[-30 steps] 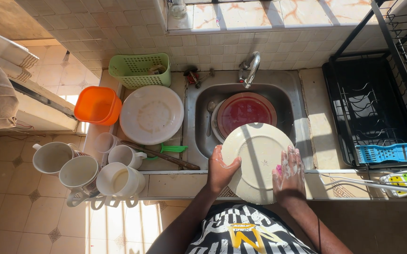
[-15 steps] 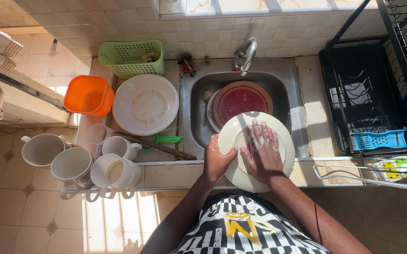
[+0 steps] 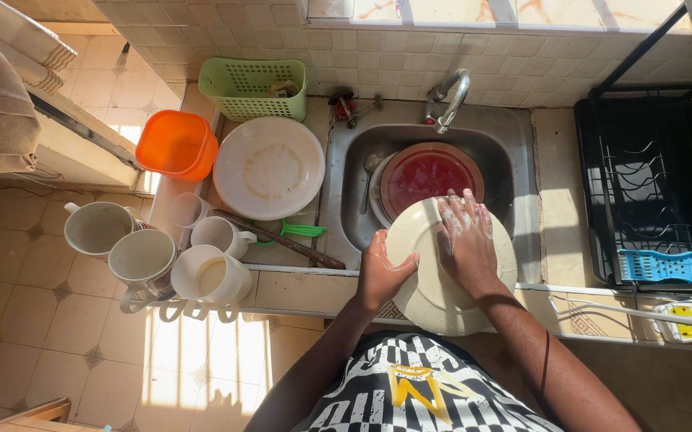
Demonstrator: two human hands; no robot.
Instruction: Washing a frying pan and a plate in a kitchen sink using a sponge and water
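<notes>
Cream-coloured and round, the plate (image 3: 442, 276) sits tilted over the front edge of the sink (image 3: 514, 160), just in front of the red bowl (image 3: 428, 178) that stands in the basin. A moment ago the right hand (image 3: 466, 240) was low at the plate's near rim; now it lies flat across the upper face, fingers spread and soapy, so the rubbing has moved from the edge to the middle of the dish. The left hand (image 3: 382, 272) is clamped on the plate's left rim, thumb on top, steadying it. Whether the right palm holds a sponge I cannot tell; it looks bare. Left of the sink, on the bench (image 3: 282, 288), lie a white plate (image 3: 268, 166), an orange tub (image 3: 175, 144) and several mugs (image 3: 146, 256).
</notes>
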